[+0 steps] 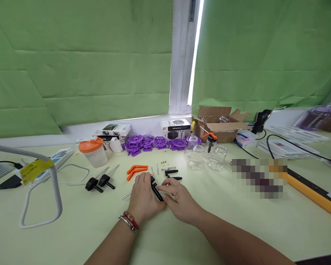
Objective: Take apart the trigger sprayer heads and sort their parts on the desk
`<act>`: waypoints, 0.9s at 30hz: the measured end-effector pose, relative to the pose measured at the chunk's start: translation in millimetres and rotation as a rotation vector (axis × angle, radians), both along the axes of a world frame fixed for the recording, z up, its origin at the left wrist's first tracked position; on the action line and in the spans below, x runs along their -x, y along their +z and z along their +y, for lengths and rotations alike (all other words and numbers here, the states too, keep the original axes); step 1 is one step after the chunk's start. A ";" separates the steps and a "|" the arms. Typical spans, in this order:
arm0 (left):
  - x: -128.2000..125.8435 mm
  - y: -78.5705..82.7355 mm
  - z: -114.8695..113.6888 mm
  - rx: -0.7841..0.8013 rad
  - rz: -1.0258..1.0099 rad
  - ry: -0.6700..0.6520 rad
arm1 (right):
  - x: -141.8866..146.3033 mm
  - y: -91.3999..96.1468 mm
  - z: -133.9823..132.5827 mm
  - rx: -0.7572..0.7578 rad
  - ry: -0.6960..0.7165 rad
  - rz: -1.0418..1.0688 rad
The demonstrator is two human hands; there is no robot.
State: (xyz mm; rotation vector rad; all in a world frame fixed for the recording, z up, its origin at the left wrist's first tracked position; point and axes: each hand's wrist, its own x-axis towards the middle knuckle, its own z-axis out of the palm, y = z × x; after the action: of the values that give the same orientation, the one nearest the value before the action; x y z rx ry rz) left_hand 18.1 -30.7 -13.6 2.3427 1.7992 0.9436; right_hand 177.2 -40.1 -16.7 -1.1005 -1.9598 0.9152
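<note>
Wrapped around a black plastic part [157, 193] is my left hand [143, 197], just above the table. My right hand [182, 202] meets the part from the right with thumb and fingers bent together; anything small in that pinch is hidden. A metal rod [126, 196] sticks out to the left of my left hand. Beyond the hands lie orange levers [137, 169], small black pieces [171, 172], a coil spring [171, 168], a metal pin [158, 169] and tiny brass-coloured bits [163, 162]. Two black round-headed parts with metal rods [92, 183] rest on the left.
Purple plastic wheels [160, 142] and product boxes [175, 129] line the back. Clear glass jars [198, 154] stand before a cardboard box [220, 127]. An orange-lidded cup [93, 152] and a white bent tube frame [56, 187] are left; a yellow-orange bar [311, 189] is right.
</note>
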 end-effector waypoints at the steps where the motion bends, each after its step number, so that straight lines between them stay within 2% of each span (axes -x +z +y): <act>1: -0.2 0.5 -0.1 0.005 0.001 0.001 | 0.0 0.0 0.1 0.002 -0.004 0.003; 16: -0.4 3.3 -1.5 0.024 -0.001 0.000 | 2.1 -1.4 0.9 0.015 0.001 0.068; 20: -0.2 2.6 -0.9 0.021 -0.010 0.000 | 4.8 -2.4 1.1 0.076 -0.077 0.109; 24: 0.2 1.9 -1.0 0.017 -0.001 -0.001 | 6.0 -2.7 1.0 0.067 -0.034 0.148; 27: -0.7 2.3 -1.7 0.026 -0.006 0.003 | 8.0 -6.0 5.5 0.083 -0.106 0.187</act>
State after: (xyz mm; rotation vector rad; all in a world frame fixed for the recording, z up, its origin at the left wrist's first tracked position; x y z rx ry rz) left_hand 18.9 -32.4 -11.3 2.3205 1.8024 0.9213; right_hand 169.1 -34.7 -22.7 -1.1118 -1.7101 1.0111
